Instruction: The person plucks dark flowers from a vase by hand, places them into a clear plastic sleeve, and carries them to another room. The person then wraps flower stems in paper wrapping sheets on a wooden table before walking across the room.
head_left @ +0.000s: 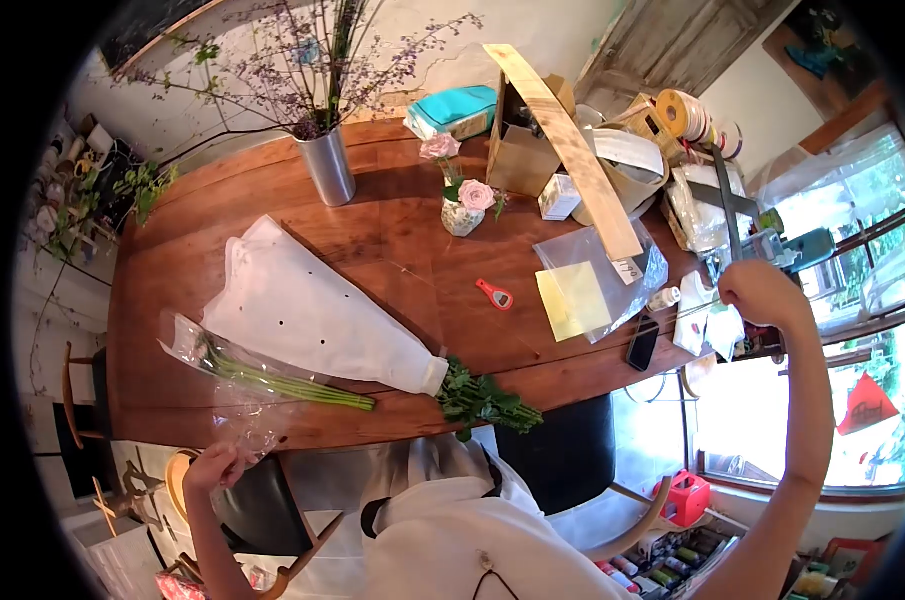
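At the table's front left edge, my left hand (216,467) pinches a crumpled piece of clear plastic wrap (258,425). The wrap reaches up toward a bunch of green stems (298,385) in a clear sleeve. Behind the stems lies a large bouquet in a white wrapper (313,305), its leafy green stems (483,400) sticking out at the front edge. My right hand (761,293) is closed in a fist, raised at the table's right end near a black metal bar (728,205). What it grips, if anything, is hidden.
A metal vase (328,168) of tall branches and a small vase (463,217) with pink roses stand at the back. A red bottle opener (495,294), yellow paper (573,302), a phone (643,342), a cardboard box (521,150) and a wooden plank (563,140) are on the right.
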Motion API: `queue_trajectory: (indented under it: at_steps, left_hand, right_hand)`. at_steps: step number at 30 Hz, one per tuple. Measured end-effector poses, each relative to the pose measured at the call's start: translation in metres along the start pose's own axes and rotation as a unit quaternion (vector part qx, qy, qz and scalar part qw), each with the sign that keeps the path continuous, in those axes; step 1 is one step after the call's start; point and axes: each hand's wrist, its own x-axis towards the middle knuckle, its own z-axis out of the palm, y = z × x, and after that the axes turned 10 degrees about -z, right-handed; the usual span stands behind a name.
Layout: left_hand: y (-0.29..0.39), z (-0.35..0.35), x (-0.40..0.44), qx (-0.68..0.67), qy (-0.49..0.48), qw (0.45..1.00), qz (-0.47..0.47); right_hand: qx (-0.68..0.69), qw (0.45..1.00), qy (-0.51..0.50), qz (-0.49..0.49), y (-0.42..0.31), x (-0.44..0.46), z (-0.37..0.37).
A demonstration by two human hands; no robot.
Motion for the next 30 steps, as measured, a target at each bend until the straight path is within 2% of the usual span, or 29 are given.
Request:
queue_trajectory:
  at_steps: [2,4,5,8,10,12,14,16,17,18,19,20,21,22,23,26,27,30]
  left_hand:
    - [-0.016,0.008,0.002,-0.055,-0.021,0.995,0.081]
    - [-0.031,0.027,0.014,-0.124,0.021,0.986,0.112]
    - [-0.035,0.039,0.019,-0.157,0.043,0.978,0.127]
    - [-0.028,0.081,0.023,-0.187,-0.019,0.962,0.197]
    - [-0.031,0.102,0.026,-0.199,-0.039,0.955,0.214]
    - [-0.041,0.113,0.027,-0.222,-0.053,0.949,0.218]
    - [-0.042,0.124,0.021,-0.243,-0.025,0.949,0.197]
    - [-0.033,0.134,0.005,-0.227,0.024,0.957,0.179]
    - [-0.028,0.136,-0.001,-0.217,0.046,0.961,0.166]
    - [-0.027,0.136,-0.006,-0.202,0.037,0.964,0.17]
    - [-0.025,0.133,-0.007,-0.184,0.025,0.967,0.175]
    - [-0.025,0.13,-0.007,-0.163,0.009,0.97,0.182]
    - [-0.024,0.128,-0.006,-0.18,-0.02,0.968,0.172]
    - [-0.02,0.127,-0.006,-0.165,-0.028,0.972,0.166]
    - [-0.015,0.126,-0.004,-0.148,-0.039,0.975,0.159]
    - [0.007,0.128,0.01,-0.096,-0.058,0.984,0.135]
    - [0.017,0.129,0.015,-0.077,-0.062,0.987,0.127]
    - [0.048,0.134,0.024,-0.014,-0.058,0.99,0.129]
  right_hand:
    - [-0.158,0.986,-0.04,-0.032,-0.027,0.027,-0.032]
    - [-0.249,0.962,-0.003,-0.113,-0.058,0.078,-0.025]
    - [-0.314,0.938,-0.069,-0.134,-0.076,0.111,-0.005]
    - [-0.421,0.86,-0.155,-0.245,-0.186,0.197,0.021]
    - [-0.535,0.806,-0.075,-0.241,-0.226,0.28,0.124]
    - [-0.586,0.716,-0.103,-0.364,-0.272,0.3,0.115]
    - [-0.581,0.723,-0.02,-0.374,-0.297,0.362,0.176]
    - [-0.414,0.769,0.049,-0.484,-0.294,0.386,0.192]
    - [-0.374,0.777,0.046,-0.504,-0.298,0.379,0.165]
    - [-0.274,0.802,0.151,-0.508,-0.3,0.38,0.158]
    - [-0.177,0.827,0.161,-0.509,-0.307,0.366,0.124]
    - [0.0,0.836,0.177,-0.52,-0.308,0.354,0.096]
    - [0.203,0.808,0.261,-0.488,-0.311,0.327,0.063]
    - [0.367,0.791,0.233,-0.43,-0.312,0.299,0.024]
    - [0.521,0.751,0.198,-0.354,-0.311,0.276,-0.007]
    - [0.661,0.651,0.019,-0.374,-0.296,0.23,-0.045]
    - [0.605,0.693,0.002,-0.392,-0.289,0.223,-0.047]
    - [0.529,0.75,-0.063,-0.392,-0.276,0.197,-0.053]
